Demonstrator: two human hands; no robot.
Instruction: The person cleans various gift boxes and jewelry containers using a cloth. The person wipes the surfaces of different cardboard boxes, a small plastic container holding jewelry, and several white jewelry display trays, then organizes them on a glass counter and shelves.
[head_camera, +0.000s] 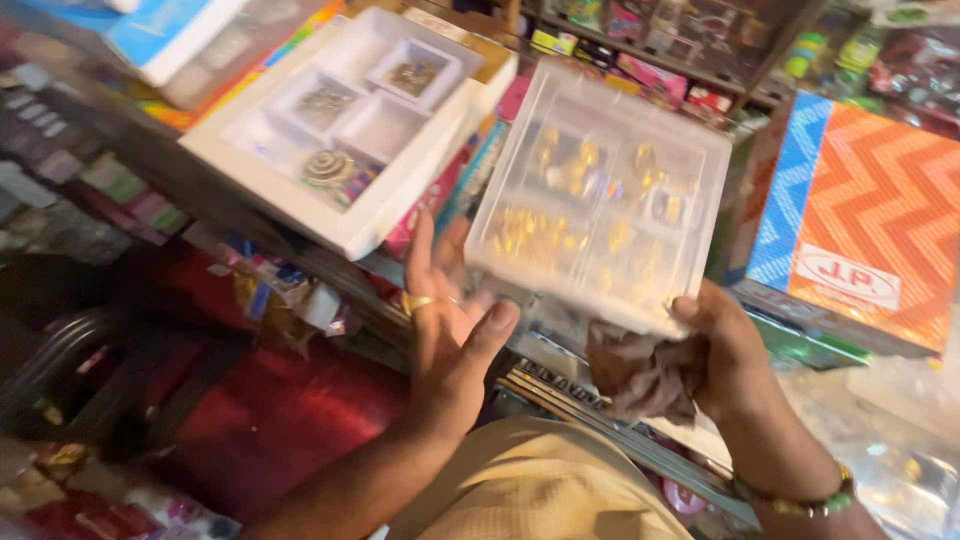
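Observation:
A clear plastic compartment box (600, 195) filled with small gold jewellery pieces is tilted up in front of me. My right hand (722, 350) grips its lower right corner and also holds a crumpled brown cloth (645, 375) under it. My left hand (450, 320), with a gold ring on one finger, is spread open just below the box's lower left edge, palm up; whether it touches the box I cannot tell.
A white tray (345, 130) with compartments of jewellery lies at the upper left on a counter. An orange and blue zigzag-patterned box (865, 210) stands at the right. Shelves of packaged goods fill the back. A red surface (280, 420) lies below left.

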